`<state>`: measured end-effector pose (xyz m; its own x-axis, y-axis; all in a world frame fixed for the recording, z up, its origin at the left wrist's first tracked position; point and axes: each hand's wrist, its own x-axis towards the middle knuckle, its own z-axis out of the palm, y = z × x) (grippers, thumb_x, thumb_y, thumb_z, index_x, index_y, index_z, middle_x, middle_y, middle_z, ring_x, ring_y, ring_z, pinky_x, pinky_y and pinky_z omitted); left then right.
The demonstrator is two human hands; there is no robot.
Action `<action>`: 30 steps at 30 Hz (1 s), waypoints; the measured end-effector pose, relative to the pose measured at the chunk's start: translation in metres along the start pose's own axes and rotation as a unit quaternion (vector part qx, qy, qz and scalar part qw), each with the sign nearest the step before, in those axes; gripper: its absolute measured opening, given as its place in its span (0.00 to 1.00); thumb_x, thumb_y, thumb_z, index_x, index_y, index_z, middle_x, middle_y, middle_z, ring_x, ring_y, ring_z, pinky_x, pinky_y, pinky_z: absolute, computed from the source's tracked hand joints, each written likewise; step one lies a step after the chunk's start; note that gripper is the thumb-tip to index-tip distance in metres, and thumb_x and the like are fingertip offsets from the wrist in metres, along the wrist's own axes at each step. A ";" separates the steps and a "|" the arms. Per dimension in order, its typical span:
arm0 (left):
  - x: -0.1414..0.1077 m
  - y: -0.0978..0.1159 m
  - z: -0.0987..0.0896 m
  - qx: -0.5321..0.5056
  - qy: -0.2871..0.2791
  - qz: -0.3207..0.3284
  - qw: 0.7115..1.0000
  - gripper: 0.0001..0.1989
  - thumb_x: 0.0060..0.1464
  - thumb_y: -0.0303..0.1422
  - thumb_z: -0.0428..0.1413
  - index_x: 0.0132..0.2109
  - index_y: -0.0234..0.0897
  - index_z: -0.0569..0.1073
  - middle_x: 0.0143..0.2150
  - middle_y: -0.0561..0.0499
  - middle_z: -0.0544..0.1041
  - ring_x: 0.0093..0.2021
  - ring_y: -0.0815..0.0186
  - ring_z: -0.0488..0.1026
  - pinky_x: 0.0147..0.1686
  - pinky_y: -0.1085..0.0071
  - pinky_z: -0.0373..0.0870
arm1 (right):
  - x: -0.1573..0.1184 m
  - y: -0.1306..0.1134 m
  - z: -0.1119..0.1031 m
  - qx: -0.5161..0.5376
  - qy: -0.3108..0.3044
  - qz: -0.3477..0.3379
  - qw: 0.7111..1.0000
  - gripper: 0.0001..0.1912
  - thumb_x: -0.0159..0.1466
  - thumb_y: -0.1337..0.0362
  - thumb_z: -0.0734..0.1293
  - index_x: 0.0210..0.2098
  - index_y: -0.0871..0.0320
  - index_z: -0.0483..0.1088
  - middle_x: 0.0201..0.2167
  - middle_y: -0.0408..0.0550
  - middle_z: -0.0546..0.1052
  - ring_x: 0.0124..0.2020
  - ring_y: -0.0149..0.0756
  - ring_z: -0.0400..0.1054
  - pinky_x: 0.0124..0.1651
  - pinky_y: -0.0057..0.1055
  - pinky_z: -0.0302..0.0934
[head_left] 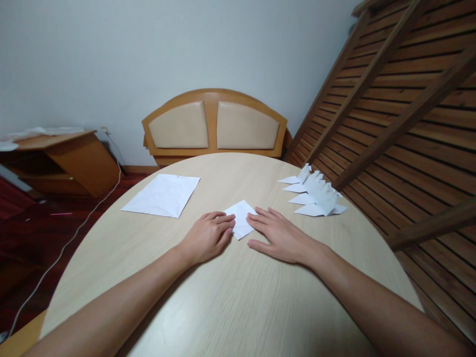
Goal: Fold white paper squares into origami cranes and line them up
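Note:
A small white folded paper point(241, 218) lies flat on the round table, one corner pointing away from me and one toward me. My left hand point(211, 235) rests at its left edge, fingers close together and fingertips on the paper. On the right edge lie the fingertips of my right hand point(277, 235), palm down with the fingers spread and the thumb apart. Both hands cover the paper's side corners. Left of them is a larger white sheet stack point(162, 195). Several folded white paper figures point(316, 193) stand in a row at the right.
The round pale table point(238, 307) extends under both forearms. Beyond its far edge is a wooden headboard point(212, 121). A slatted wooden frame point(409, 124) leans at the right. A low cabinet point(82, 163) and a white cable point(80, 230) are at the left.

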<state>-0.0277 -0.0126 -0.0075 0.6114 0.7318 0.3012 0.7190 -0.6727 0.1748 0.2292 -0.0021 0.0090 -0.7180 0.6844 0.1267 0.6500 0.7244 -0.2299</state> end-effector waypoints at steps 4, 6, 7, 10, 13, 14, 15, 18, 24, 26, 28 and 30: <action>-0.001 -0.002 0.001 0.006 0.010 -0.020 1.000 0.17 0.69 0.33 0.47 0.55 0.36 0.76 0.60 0.47 0.76 0.59 0.54 0.71 0.60 0.52 0.68 | 0.000 -0.007 -0.009 0.019 0.006 -0.069 0.997 0.25 0.68 0.49 0.65 0.57 0.59 0.73 0.57 0.55 0.77 0.64 0.53 0.64 0.67 0.51 0.53; -0.001 -0.003 0.002 0.009 0.016 -0.022 1.000 0.17 0.69 0.33 0.46 0.54 0.35 0.77 0.59 0.46 0.77 0.59 0.54 0.71 0.61 0.53 0.67 | 0.000 -0.012 -0.009 0.046 0.006 -0.100 0.994 0.24 0.66 0.52 0.68 0.56 0.59 0.74 0.54 0.54 0.79 0.63 0.52 0.65 0.66 0.50 0.54; -0.001 -0.004 0.002 0.011 0.019 -0.022 1.000 0.16 0.68 0.33 0.47 0.53 0.35 0.77 0.59 0.45 0.76 0.60 0.54 0.70 0.61 0.53 0.66 | 0.000 -0.014 -0.007 0.061 0.003 -0.115 0.991 0.24 0.65 0.53 0.68 0.56 0.59 0.74 0.54 0.53 0.79 0.63 0.52 0.65 0.67 0.49 0.54; -0.001 -0.004 0.002 0.013 0.020 -0.020 1.000 0.15 0.65 0.35 0.51 0.53 0.35 0.76 0.60 0.42 0.75 0.61 0.52 0.69 0.61 0.52 0.66 | 0.000 -0.021 0.000 0.103 -0.012 -0.162 0.981 0.26 0.64 0.55 0.70 0.59 0.58 0.71 0.58 0.54 0.76 0.65 0.49 0.63 0.68 0.47 0.54; -0.001 -0.002 -0.001 0.002 0.015 -0.010 1.000 0.15 0.63 0.33 0.53 0.54 0.34 0.75 0.61 0.40 0.72 0.61 0.51 0.67 0.61 0.52 0.66 | 0.002 -0.020 0.007 0.122 -0.016 -0.186 0.975 0.26 0.65 0.58 0.69 0.61 0.59 0.69 0.60 0.54 0.74 0.66 0.46 0.62 0.68 0.45 0.54; 0.000 -0.002 -0.002 -0.006 0.012 -0.004 1.000 0.15 0.64 0.33 0.52 0.54 0.34 0.75 0.61 0.40 0.72 0.60 0.51 0.67 0.60 0.52 0.66 | 0.002 -0.017 0.008 0.120 -0.011 -0.185 0.975 0.25 0.66 0.60 0.68 0.60 0.58 0.70 0.60 0.54 0.74 0.65 0.45 0.63 0.68 0.45 0.54; 0.000 -0.001 -0.004 -0.014 0.008 0.003 1.000 0.15 0.64 0.32 0.51 0.55 0.35 0.74 0.60 0.40 0.72 0.59 0.52 0.67 0.60 0.53 0.66 | 0.002 -0.013 0.009 0.114 -0.005 -0.178 0.977 0.22 0.67 0.61 0.67 0.60 0.58 0.70 0.59 0.54 0.75 0.65 0.44 0.63 0.68 0.45 0.55; -0.001 0.000 -0.007 -0.034 -0.008 0.024 0.999 0.16 0.65 0.33 0.49 0.57 0.35 0.72 0.57 0.40 0.72 0.57 0.52 0.67 0.59 0.52 0.66 | 0.003 0.001 0.009 0.090 0.035 -0.131 0.987 0.19 0.67 0.64 0.66 0.57 0.56 0.73 0.60 0.54 0.74 0.63 0.44 0.66 0.66 0.45 0.57; -0.004 -0.005 -0.012 -0.045 -0.050 0.045 0.997 0.24 0.65 0.37 0.51 0.64 0.34 0.67 0.58 0.36 0.69 0.59 0.49 0.65 0.60 0.49 0.64 | 0.003 0.011 0.005 0.101 0.052 -0.098 0.989 0.19 0.66 0.62 0.68 0.57 0.55 0.73 0.59 0.55 0.74 0.59 0.44 0.68 0.62 0.43 0.63; -0.005 -0.008 -0.015 -0.050 -0.066 0.059 0.995 0.25 0.64 0.39 0.53 0.65 0.35 0.67 0.60 0.36 0.68 0.61 0.48 0.64 0.62 0.49 0.62 | 0.003 0.010 0.004 0.104 0.049 -0.098 0.989 0.17 0.67 0.62 0.68 0.55 0.55 0.74 0.58 0.54 0.75 0.58 0.44 0.69 0.61 0.43 0.63; -0.006 -0.012 -0.017 -0.053 -0.080 0.068 0.993 0.26 0.63 0.40 0.55 0.65 0.37 0.68 0.62 0.36 0.67 0.63 0.47 0.62 0.63 0.47 0.61 | 0.003 0.008 0.003 0.108 0.045 -0.098 0.988 0.15 0.68 0.62 0.67 0.54 0.55 0.75 0.55 0.53 0.77 0.56 0.43 0.70 0.60 0.43 0.64; -0.007 -0.014 -0.017 -0.056 -0.088 0.070 0.992 0.28 0.61 0.41 0.56 0.66 0.38 0.67 0.64 0.36 0.66 0.65 0.45 0.61 0.63 0.45 0.60 | 0.004 0.008 0.003 0.112 0.042 -0.099 0.988 0.15 0.68 0.62 0.67 0.53 0.55 0.75 0.53 0.52 0.79 0.54 0.42 0.71 0.59 0.42 0.64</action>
<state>-0.0475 -0.0099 0.0038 0.7576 0.6319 0.1639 0.5882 -0.7696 0.2484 0.2311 0.0059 0.0047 -0.7955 0.5431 0.2686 0.4209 0.8142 -0.3999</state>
